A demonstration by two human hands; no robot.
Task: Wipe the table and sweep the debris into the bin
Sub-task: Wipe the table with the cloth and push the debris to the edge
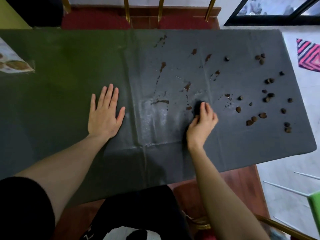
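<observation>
A dark covered table fills the view. My left hand lies flat on it, fingers spread, holding nothing. My right hand is closed on a small dark cloth pressed to the table near the middle. Brown wet smears streak the surface beyond and left of the cloth. Several dark brown debris lumps are scattered over the table's right part. A paler wiped patch shows between my hands. No bin can be identified for sure.
Red-cushioned chairs with gold legs stand behind the far edge. A plastic packet lies at the table's left edge. A striped pink mat lies on the white floor to the right. A green object sits at lower right.
</observation>
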